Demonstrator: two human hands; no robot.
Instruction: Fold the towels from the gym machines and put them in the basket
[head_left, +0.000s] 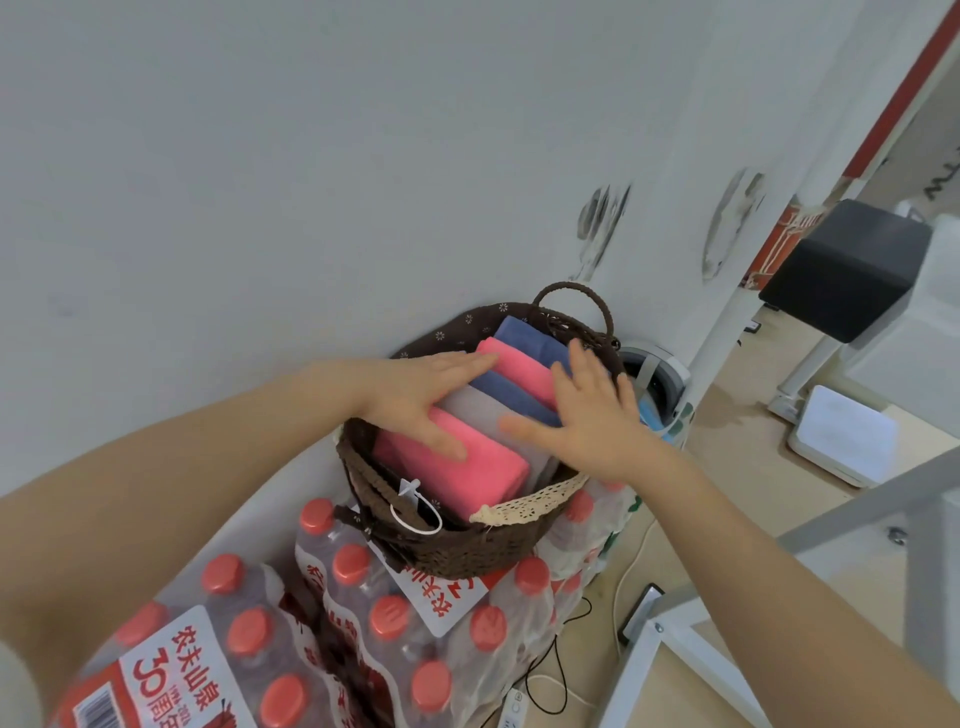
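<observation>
A dark brown woven basket (467, 551) with a loop handle and lace trim stands on shrink-wrapped packs of water bottles. Several folded towels stand packed in a row inside it: a pink towel (483, 473) nearest me, then a grey towel (472, 405), a blue towel (519, 402), another pink towel (519, 369) and a blue towel (519, 332) at the back. My left hand (421, 395) lies flat with straight fingers on the left side of the row. My right hand (592, 410) presses flat on the right side. Neither hand grips anything.
Packs of red-capped water bottles (374, 623) fill the lower left against a white wall. A round bin (654, 384) stands behind the basket. A white metal frame (675, 649), cables on the floor and a black padded seat (847, 270) are to the right.
</observation>
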